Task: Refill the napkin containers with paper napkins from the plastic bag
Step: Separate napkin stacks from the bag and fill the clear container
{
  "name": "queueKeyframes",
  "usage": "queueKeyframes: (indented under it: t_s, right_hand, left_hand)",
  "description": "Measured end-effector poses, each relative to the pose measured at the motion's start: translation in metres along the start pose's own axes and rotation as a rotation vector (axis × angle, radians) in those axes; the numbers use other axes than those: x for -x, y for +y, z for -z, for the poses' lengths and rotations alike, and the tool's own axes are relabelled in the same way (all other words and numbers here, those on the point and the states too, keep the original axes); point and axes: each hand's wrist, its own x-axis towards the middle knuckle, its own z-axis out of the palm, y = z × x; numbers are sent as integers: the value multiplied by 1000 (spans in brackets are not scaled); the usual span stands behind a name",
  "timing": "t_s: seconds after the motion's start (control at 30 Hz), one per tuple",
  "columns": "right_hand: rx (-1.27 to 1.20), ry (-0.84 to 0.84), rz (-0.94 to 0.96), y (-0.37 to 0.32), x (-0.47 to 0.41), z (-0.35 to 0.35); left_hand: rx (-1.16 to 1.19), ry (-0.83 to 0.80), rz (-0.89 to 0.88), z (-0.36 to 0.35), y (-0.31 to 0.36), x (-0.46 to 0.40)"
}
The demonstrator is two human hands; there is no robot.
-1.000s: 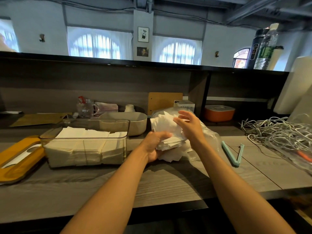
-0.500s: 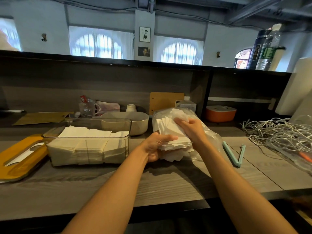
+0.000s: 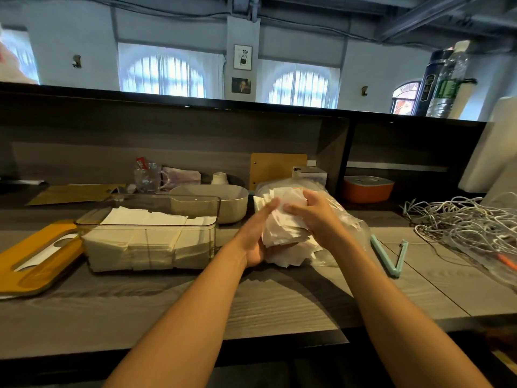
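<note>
Both hands clasp a loose napkin stack (image 3: 282,233) over the plastic bag (image 3: 344,228), left hand (image 3: 256,242) cupping beneath, right hand (image 3: 316,219) gripping above, apparently squaring it for the clear container (image 3: 151,236) on the bench (image 3: 251,303).

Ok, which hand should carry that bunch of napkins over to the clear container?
Probably the left hand. It cups the napkin stack from below and is nearer the clear container, which sits to its left. The right hand grips the stack's far side by the plastic bag.
</note>
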Motion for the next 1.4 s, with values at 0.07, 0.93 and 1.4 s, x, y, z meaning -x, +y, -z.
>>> queueKeyframes:
  t_s: [0.07,0.93,1.4]
  right_hand:
    - [11,6,-16,3,-3,1]
    - [-41,-158,-15,-11,86,-37]
    - [-15,-170,-3,-21,127,-36]
  left_hand:
    - [-94,46,0,2,-4,-4]
    - [27,299,-177,-5,-18,58]
    - [-23,409,-227,-10,-25,107]
